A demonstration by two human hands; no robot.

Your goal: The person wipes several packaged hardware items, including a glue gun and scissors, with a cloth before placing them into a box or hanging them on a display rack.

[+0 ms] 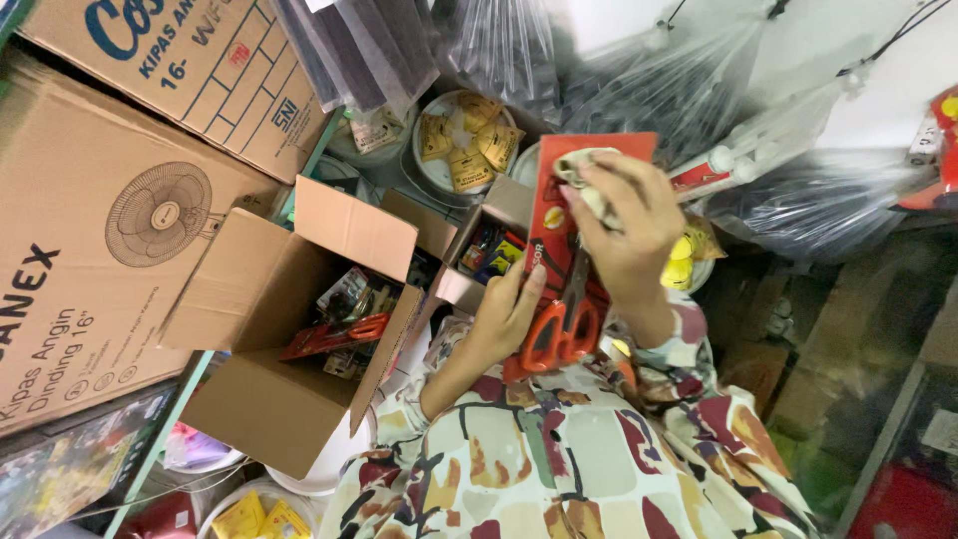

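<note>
The fingers of the right hand (pixel 624 215) were curled around a crumpled pale cloth (pixel 584 180), pressing it against the top of a red card-backed scissors pack (pixel 559 269) with orange handles. The left hand (pixel 504 314) gripped the pack's lower edge from the side, thumb on the front near the handles, holding it upright over the person's patterned lap. Judging by this, one pack was being wiped, with the cloth at its upper part and the lower part yet to be reached. Just beyond, a small open carton (pixel 489 235) held more packaged goods, and a larger open cardboard box (pixel 289 299) to the left held another red-backed pack; whether those had been wiped could not be told.
</note>
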